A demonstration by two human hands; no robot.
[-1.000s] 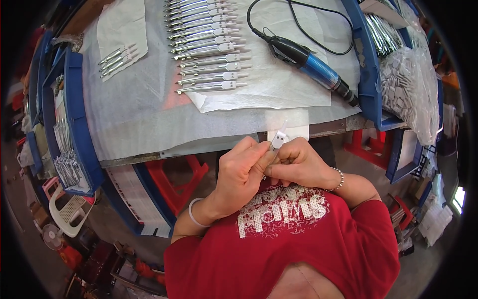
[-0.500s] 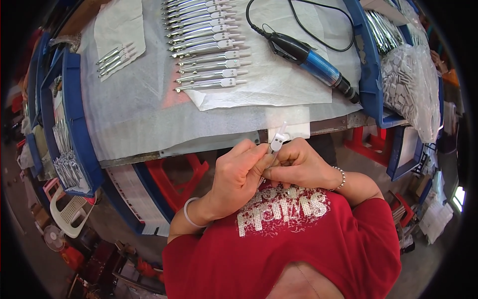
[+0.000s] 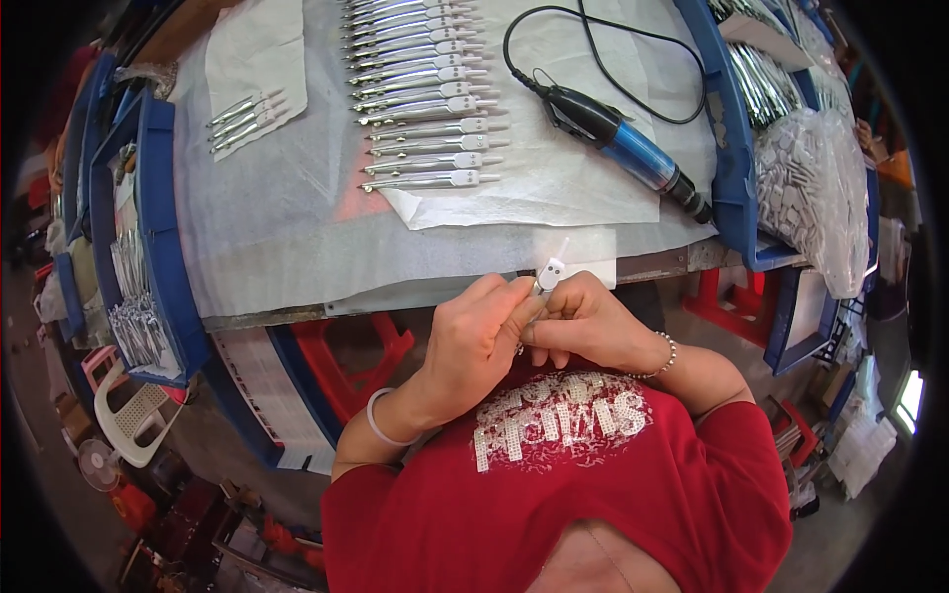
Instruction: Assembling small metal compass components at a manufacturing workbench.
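A drawing compass (image 3: 550, 274), with a pale grip at its top end, stands tilted between my two hands at the table's front edge. My left hand (image 3: 474, 331) pinches its metal legs, with thumb and forefinger pressed together. From the other side my right hand (image 3: 589, 321) closes its fingers on the same compass, just below the grip. The lower ends of the legs are mostly hidden by my fingers. Beyond my hands lies a column of similar compasses (image 3: 435, 140), side by side on a white sheet (image 3: 554, 203).
An electric screwdriver (image 3: 633, 148), blue and black with a cord, lies at right. Blue bins (image 3: 158, 217) flank the table; the left one holds metal parts, the right side a bag of white pieces (image 3: 806, 178). Several compasses (image 3: 247, 119) rest on paper at far left. Red stools (image 3: 361, 361) stand below.
The table and its things sit slightly lower and farther right in the picture. My hands still hold the compass, and my right fingers have shifted a little around it.
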